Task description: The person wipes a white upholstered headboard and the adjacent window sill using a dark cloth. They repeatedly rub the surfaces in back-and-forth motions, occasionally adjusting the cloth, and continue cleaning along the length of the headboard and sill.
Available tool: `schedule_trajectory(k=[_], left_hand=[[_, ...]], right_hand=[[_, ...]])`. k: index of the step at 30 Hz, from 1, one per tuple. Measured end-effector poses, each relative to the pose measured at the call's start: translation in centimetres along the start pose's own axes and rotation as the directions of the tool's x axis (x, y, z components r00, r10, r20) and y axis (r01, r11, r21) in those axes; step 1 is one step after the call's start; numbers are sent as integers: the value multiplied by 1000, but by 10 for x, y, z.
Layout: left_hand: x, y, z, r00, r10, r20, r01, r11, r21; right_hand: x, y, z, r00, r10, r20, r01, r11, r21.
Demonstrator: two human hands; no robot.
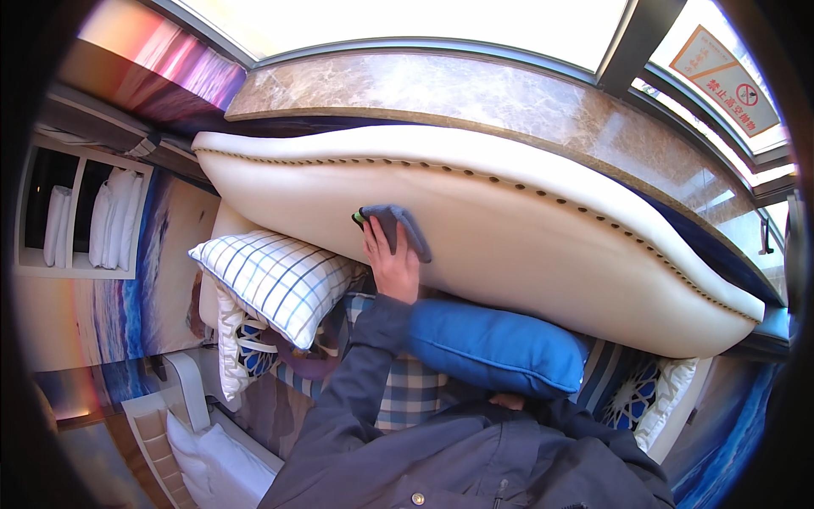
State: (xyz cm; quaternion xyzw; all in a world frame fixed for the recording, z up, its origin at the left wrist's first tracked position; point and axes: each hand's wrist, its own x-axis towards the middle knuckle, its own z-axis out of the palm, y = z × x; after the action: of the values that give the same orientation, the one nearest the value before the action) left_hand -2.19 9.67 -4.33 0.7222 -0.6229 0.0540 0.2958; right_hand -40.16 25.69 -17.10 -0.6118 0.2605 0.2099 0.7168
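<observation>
Grey cloth [392,217] is being grasped by the left hand [393,270]; it is being held against the cream headboard [526,246], left of its middle, on the near side of the row of dark studs [492,177]. Right hand [508,400] is being mostly hidden at the near edge of the blue cushion [492,343]; its grip cannot be told. Left forearm is being flanked by the blue cushion, right, and a white checked cushion [275,280], left. Headboard is being backed, far side, by a marble sill [398,85].
</observation>
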Motion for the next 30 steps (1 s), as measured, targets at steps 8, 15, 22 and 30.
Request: schedule_trajectory(k=[8,15,22,30], left_hand=[[-2,-2,9,999,19,-40,-19,1000,1],[-1,-3,20,993,31,-117,-33,999,-17],[-4,-4,36,980,27,-195,-30,999,-14],[-3,-5,44,963,43,-267,-54,998,-35]], right_hand=[[-10,3,-8,996,56,-74,-56,998,-6],[-20,6,-11,988,90,-128,-91,996,0],[-23,14,-8,978,141,-153,-141,990,14],[-21,20,-6,970,167,-177,-165,986,28]])
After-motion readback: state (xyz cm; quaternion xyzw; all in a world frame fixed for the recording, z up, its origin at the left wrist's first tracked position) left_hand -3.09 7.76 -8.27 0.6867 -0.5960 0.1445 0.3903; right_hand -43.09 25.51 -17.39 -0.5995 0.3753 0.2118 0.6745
